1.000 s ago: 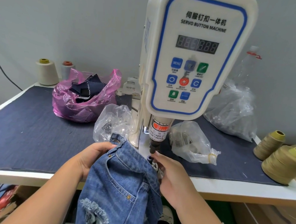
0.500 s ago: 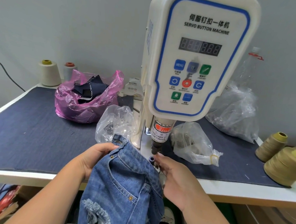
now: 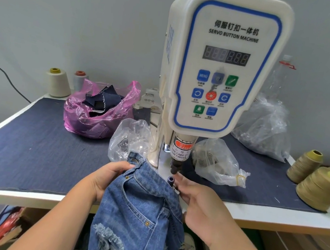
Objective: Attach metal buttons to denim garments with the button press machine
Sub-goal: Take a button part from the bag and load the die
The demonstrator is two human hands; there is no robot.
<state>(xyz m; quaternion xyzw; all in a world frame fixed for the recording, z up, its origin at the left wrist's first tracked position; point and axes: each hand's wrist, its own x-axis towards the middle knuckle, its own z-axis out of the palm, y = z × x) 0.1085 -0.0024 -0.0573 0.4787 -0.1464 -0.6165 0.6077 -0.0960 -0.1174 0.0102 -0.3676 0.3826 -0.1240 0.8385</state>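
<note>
A white servo button machine [image 3: 221, 69] stands at the table's front, its black punch [image 3: 174, 168] hanging just above a small dark lower die [image 3: 171, 180]. Blue ripped denim jeans [image 3: 140, 211] hang over the table edge, with the waistband lifted to the die. My left hand [image 3: 105, 175] grips the waistband on its left side. My right hand [image 3: 195, 204] holds the waistband edge right of the die, fingertips close to the punch. What the fingertips pinch is hidden.
Two clear bags of metal parts [image 3: 130, 141] [image 3: 217, 163] flank the machine column. A pink bag of dark fabric scraps [image 3: 98, 114] sits behind on the left, a big clear bag [image 3: 264, 129] on the right. Thread cones [image 3: 317, 187] stand at the right edge, two more cones [image 3: 58, 83] at the back left.
The hands and jeans stay at the die; my right hand's fingers have shifted slightly along the waistband edge.
</note>
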